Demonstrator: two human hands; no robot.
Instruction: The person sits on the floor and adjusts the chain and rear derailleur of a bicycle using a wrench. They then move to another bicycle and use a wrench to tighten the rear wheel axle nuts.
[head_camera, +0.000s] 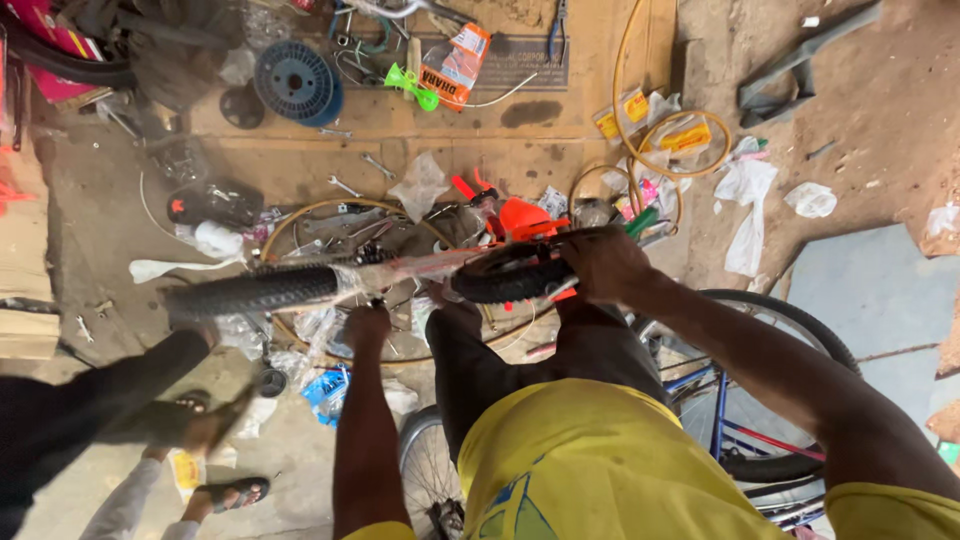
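A small bicycle frame wrapped in clear plastic (420, 268) hangs level in front of me, with a black knobby tyre (255, 290) at its left end and another black tyre (510, 272) at its right end. My left hand (366, 325) grips the underside of the wrapped frame near the middle. My right hand (602, 262) closes over the right tyre's outer edge. An orange plastic part (527, 216) shows just behind that tyre.
Below me stands a blue bicycle with a spoked wheel (790, 400). Spanners, wire hoops (668, 130), a blue spool (296, 82), plastic bags and packets litter the floor. Another person's sandalled feet (205, 415) are at lower left.
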